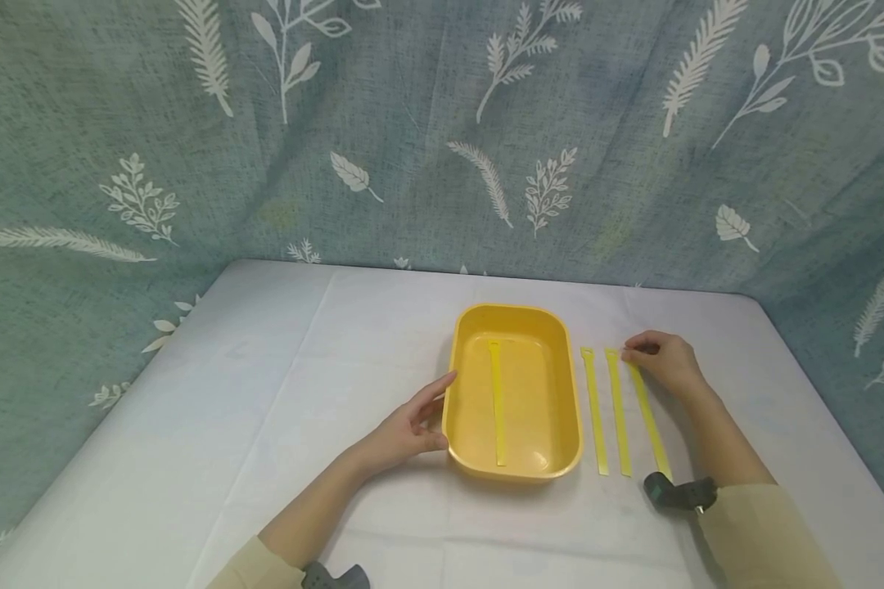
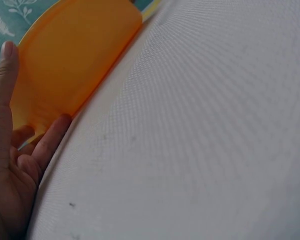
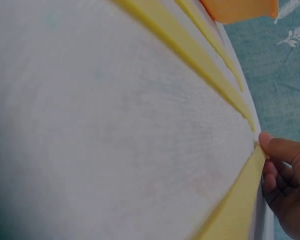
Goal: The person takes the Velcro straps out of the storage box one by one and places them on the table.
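A yellow tray sits mid-table with one yellow strip lying lengthwise inside it. My left hand rests against the tray's left wall, fingers straight along it and thumb at the near corner. To the right of the tray, three more yellow strips lie side by side on the white cloth. My right hand pinches the far end of the rightmost strip. The right wrist view shows the thumb on that strip's end, with the other two strips beyond.
The white tabletop is backed and flanked by a teal leaf-print curtain. The middle strip and the strip nearest the tray lie flat and untouched. Dark wrist straps show at the bottom.
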{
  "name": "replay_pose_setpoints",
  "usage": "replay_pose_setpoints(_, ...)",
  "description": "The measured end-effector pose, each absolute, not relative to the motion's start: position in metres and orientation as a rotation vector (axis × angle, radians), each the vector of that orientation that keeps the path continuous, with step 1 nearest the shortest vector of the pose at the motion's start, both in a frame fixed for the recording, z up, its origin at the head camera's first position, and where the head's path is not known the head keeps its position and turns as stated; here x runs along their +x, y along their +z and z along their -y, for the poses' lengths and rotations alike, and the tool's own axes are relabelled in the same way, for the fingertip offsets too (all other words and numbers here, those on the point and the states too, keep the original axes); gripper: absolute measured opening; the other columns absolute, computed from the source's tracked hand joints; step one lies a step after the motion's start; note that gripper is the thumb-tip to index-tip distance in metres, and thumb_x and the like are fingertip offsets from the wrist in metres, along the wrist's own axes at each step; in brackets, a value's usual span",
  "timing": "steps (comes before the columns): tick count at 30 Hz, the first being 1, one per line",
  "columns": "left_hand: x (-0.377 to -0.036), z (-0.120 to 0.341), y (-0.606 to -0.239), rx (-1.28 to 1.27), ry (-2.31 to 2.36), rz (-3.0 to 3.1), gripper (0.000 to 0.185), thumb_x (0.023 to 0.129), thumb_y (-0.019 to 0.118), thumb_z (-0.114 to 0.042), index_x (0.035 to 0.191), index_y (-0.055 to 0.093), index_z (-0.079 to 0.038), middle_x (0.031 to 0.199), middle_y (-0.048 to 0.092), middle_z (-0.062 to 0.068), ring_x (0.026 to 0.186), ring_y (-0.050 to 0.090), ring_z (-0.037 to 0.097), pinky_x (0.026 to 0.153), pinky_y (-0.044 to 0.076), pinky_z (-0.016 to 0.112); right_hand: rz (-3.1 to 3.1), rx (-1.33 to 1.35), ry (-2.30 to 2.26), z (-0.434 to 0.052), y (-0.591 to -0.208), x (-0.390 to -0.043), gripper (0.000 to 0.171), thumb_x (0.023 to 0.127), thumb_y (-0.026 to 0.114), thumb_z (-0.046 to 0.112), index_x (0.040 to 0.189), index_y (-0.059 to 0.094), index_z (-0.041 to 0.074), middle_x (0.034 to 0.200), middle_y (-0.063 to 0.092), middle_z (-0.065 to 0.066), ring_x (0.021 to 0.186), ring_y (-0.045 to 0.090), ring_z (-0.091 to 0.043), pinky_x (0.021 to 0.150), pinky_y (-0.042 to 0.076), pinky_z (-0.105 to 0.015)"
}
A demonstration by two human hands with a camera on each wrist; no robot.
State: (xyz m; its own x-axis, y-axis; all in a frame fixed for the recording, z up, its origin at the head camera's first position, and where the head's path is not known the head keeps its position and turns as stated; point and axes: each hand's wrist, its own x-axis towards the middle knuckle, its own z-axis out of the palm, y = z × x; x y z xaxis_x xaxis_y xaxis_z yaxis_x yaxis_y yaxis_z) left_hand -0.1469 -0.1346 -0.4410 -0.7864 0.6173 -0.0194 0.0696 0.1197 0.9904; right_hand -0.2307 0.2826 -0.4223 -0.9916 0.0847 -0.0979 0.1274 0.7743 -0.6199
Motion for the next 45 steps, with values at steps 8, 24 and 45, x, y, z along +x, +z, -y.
replay_pose_setpoints(8, -0.147, 0.135, -0.441, 0.655, 1.704, -1.987, 0.082, 0.081, 0.068, -0.016, 0.144, 0.019, -0.033, 0.152, 0.011, -0.006, 0.138, 0.020, 0.027, 0.092, 0.046, 0.030, -2.815, 0.090, -0.890, -0.287, -0.408, -0.219, 0.050, 0.079, 0.069, 0.033, 0.116, 0.056, 0.002, 0.114, 0.055, -0.022, 0.101, 0.052, -0.033, 0.074, 0.048, -0.035)
replay_pose_setpoints(24, -0.147, 0.135, -0.441, 0.663, 1.718, -1.975, 0.084, 0.079, 0.069, -0.022, 0.145, 0.018, -0.032, 0.153, 0.012, -0.005, 0.137, 0.022, 0.027, 0.094, 0.045, 0.034, -2.704, 0.053, -0.858, -0.295, -0.409, -0.201, 0.061, 0.069, 0.078, 0.026, 0.120, 0.056, 0.001, 0.101, 0.057, -0.014, 0.086, 0.051, -0.022, 0.069, 0.043, -0.027)
replay_pose_setpoints(45, -0.146, 0.135, -0.441, 0.677, 1.724, -1.961, 0.084, 0.081, 0.067, -0.016, 0.145, 0.015, -0.031, 0.153, 0.010, -0.004, 0.138, 0.019, 0.028, 0.095, 0.045, 0.033, -2.714, 0.057, -0.984, -0.283, -0.407, -0.187, 0.068, 0.070, 0.078, 0.028, 0.124, 0.051, -0.002, 0.106, 0.056, -0.016, 0.087, 0.051, -0.022, 0.064, 0.045, -0.025)
